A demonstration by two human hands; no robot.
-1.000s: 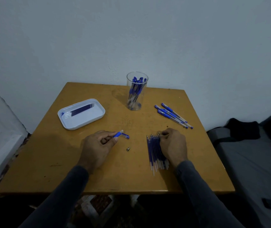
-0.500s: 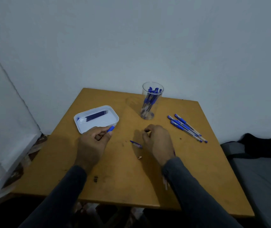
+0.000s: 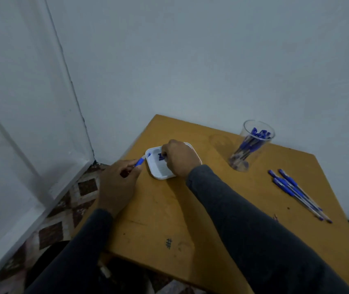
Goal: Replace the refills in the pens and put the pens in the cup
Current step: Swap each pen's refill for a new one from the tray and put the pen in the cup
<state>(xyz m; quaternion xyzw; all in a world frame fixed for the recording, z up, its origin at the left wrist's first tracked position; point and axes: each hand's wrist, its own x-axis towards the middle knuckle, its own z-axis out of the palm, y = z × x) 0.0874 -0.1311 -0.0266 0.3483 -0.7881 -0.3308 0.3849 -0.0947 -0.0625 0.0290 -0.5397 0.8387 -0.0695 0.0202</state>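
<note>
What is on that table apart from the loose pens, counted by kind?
Clear cup: 1
White tray: 1
Hands: 2, left hand gripping a blue pen, right hand over the tray
Total: 4

The right hand hides most of the white tray's contents.

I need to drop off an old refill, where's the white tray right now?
In the head view the white tray sits near the table's far left corner, under the right hand, with the left hand holding a pen beside it.
</note>
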